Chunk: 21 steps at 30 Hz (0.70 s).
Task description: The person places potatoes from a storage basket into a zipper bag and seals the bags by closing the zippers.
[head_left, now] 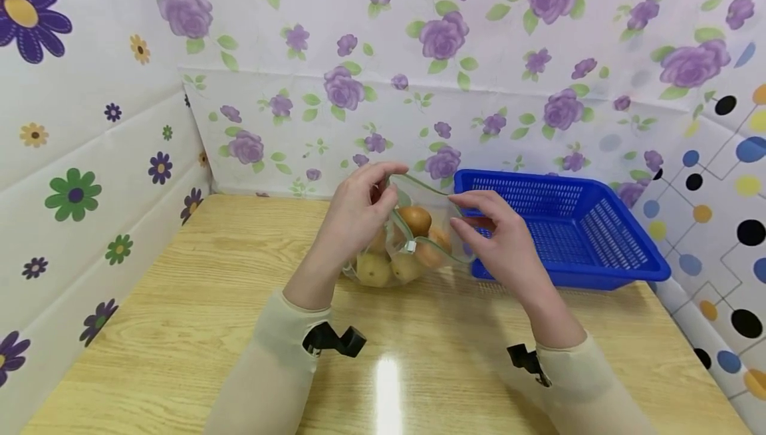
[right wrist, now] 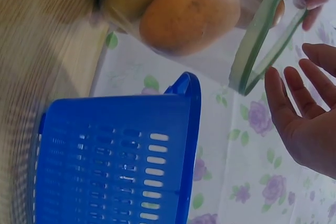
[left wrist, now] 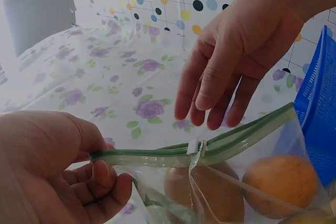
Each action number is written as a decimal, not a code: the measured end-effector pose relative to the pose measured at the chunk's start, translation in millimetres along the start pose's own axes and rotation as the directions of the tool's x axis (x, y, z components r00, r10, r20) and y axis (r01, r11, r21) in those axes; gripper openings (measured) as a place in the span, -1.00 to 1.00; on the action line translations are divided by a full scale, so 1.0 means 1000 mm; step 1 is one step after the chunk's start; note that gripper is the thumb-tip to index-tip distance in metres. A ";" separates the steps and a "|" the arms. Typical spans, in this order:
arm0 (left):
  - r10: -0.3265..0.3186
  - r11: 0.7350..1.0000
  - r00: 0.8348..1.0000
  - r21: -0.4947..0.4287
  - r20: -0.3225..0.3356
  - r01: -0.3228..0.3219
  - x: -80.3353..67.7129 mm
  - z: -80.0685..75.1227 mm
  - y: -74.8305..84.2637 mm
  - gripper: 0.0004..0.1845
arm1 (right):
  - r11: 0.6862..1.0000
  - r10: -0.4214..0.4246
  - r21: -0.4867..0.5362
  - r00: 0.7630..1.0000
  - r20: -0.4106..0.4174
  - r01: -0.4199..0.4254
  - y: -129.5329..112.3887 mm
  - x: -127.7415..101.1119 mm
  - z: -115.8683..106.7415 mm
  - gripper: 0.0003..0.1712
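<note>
A clear zip bag (head_left: 427,186) with a green-edged mouth stands on the table, its mouth parted. Inside are yellowish round pieces of produce (head_left: 374,271) and orange-brown ones (head_left: 416,221); their exact kind is unclear through the plastic. My left hand (head_left: 361,203) pinches the left end of the bag's rim, as the left wrist view shows. My right hand (head_left: 503,235) hovers by the right end of the mouth with loosely bent fingers, which stand apart from the rim in the right wrist view. A white zip slider (left wrist: 193,147) sits midway along the green edge.
Right of the bag, a blue perforated plastic basket (head_left: 598,275) stands against the back. The wooden table (head_left: 251,249) is bordered by flower-printed sheets (head_left: 371,116) behind and at the left, and a dotted sheet (head_left: 712,182) at the right.
</note>
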<state>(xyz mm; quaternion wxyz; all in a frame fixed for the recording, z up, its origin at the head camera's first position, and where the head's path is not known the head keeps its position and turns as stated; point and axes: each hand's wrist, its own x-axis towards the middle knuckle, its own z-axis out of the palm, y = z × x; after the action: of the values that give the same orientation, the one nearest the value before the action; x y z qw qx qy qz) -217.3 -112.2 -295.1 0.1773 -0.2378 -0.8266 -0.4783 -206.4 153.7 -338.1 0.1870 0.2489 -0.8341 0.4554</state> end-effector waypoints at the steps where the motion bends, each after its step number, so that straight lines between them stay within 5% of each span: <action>1: 0.003 1.000 1.000 -0.001 0.002 -0.003 0.000 0.000 0.000 -0.59 | 1.000 0.007 -0.002 1.000 -0.006 -0.007 0.002 -0.001 -0.002 -0.55; 7: 0.030 0.999 0.999 -0.014 -0.012 -0.030 0.001 -0.003 0.001 -0.57 | 0.998 0.009 -0.068 1.000 0.009 -0.008 0.008 0.006 -0.018 -0.56; 12: 0.025 1.000 0.999 -0.017 -0.033 -0.026 0.002 -0.007 0.001 -0.57 | 0.989 -0.048 -0.135 0.992 0.117 0.064 0.015 0.024 -0.025 -0.50; 21: 0.000 0.999 0.999 -0.039 -0.042 -0.002 0.000 -0.011 -0.002 -0.56 | 0.997 -0.081 0.011 0.937 0.338 0.082 0.030 0.044 -0.016 -0.56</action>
<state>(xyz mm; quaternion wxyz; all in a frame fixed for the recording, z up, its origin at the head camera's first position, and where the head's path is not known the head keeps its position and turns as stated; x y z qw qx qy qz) -217.4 -122.6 -291.5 0.1902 -0.2315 -0.8131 -0.4990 -257.5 170.7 -325.8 0.0601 0.3576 -0.8435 0.3964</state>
